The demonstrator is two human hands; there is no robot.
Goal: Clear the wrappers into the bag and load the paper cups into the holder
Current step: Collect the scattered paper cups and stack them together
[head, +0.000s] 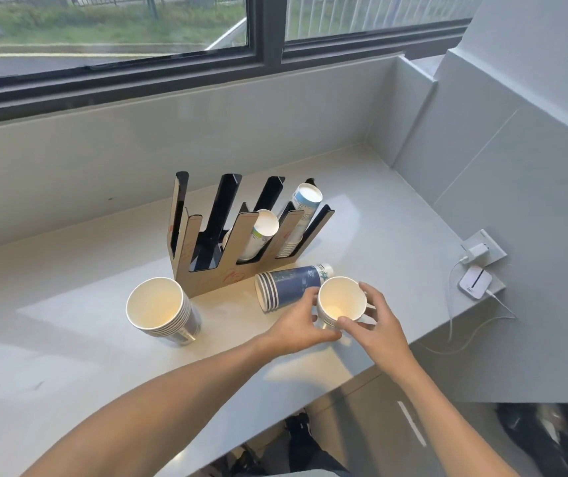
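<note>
Both of your hands are closed around one upright short stack of cups (341, 302) – left hand (298, 325) on its near-left side, right hand (377, 323) on its right. Squeeze too hard and the paper rim will likely buckle; lift carelessly and the lower cups may slip out. The lying stack (289, 285) just beyond your left hand could roll if nudged. Further beyond, the holder (207, 266) carries cups in its two right slots, while its left slots look empty – another upright stack (160, 311) waits well to your left on the surface (69, 339)
</note>
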